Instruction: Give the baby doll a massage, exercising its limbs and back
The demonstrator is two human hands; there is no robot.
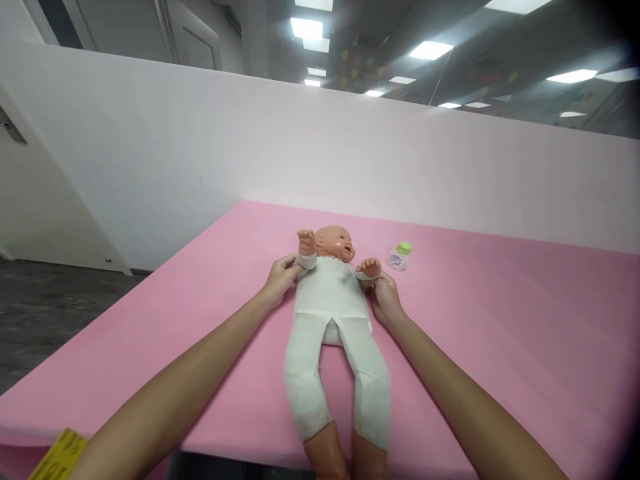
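A baby doll [330,293] in white clothing lies on its back on the pink-covered table [225,267], head toward the wall and feet toward me. My left hand [283,279] pinches the cuff of the doll's sleeve on the left side, just under its raised hand. On the other side, my right hand [387,297] has its fingers closed at the opposite sleeve, below that doll hand. Part of the right fingers is hidden behind the cuff. The doll's lower legs are bare and run out of view at the bottom.
A small clear bottle [399,257] with a green cap stands right of the doll's head. Behind the table rises a white wall [320,153] with dark glass above it. A door [40,193] is at the left. A yellow tag [60,457] shows at the lower left.
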